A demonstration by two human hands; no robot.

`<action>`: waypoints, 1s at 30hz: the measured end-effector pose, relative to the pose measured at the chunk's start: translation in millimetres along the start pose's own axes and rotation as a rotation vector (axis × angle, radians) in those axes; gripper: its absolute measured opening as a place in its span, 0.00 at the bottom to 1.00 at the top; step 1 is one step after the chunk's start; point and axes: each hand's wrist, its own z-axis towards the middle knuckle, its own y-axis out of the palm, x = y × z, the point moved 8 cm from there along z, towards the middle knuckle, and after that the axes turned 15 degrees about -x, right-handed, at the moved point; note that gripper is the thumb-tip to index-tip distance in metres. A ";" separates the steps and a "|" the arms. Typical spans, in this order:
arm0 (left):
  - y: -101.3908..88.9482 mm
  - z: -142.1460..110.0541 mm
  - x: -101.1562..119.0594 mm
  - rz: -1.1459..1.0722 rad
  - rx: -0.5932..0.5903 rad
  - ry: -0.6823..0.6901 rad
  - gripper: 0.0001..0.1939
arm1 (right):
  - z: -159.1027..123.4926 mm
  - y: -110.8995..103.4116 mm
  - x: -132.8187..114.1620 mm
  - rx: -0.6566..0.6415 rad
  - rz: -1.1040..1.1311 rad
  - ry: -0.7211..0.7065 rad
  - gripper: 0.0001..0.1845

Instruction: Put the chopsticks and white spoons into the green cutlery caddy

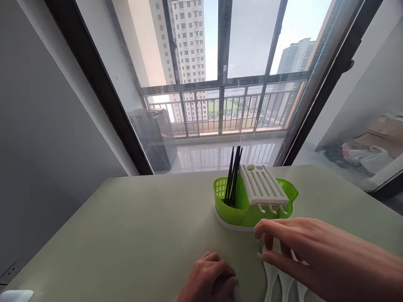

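White utensils (pixel 285 281), at least three, are laid side by side on the table (pixel 151 235), taken here as the clock's centre with 12 pointing away from the person; their far ends are partly hidden. They are covered from 2 o'clock by the right hand (pixel 292 245), fingers bent down, index tip and thumb held apart; nothing is seen lifted, and contact cannot be told. At 9 o'clock the left hand (pixel 209 277) is rested near the table's close edge, fingers loosely curled; what is under its palm, if anything, cannot be told. Step in hand is judged to be a reach to the utensils, with no pick-up yet made. For the next move, one utensil would need to be pinched cleanly, its neighbours left undisturbed. At 11 o'clock a green rack (pixel 236 217) is stood, black chopsticks (pixel 233 176) leaned upright in its left end, a slotted white holder (pixel 264 184) with hooks mounted across it. Beyond, at 12, glazed doors (pixel 223 79) are noted.
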 end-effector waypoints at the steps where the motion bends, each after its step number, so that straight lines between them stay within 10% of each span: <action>1: 0.9 0.2 -1.1 0.005 -0.005 0.001 0.05 | -0.3 9.2 8.0 -0.054 -0.003 0.031 0.04; 13: 0.8 1.5 1.2 0.044 -0.013 0.054 0.05 | -5.9 59.3 70.7 -0.364 -0.099 0.331 0.34; 30: 2.3 -0.4 1.0 0.057 -0.013 0.067 0.05 | 14.4 90.5 65.1 -0.426 -0.064 0.351 0.19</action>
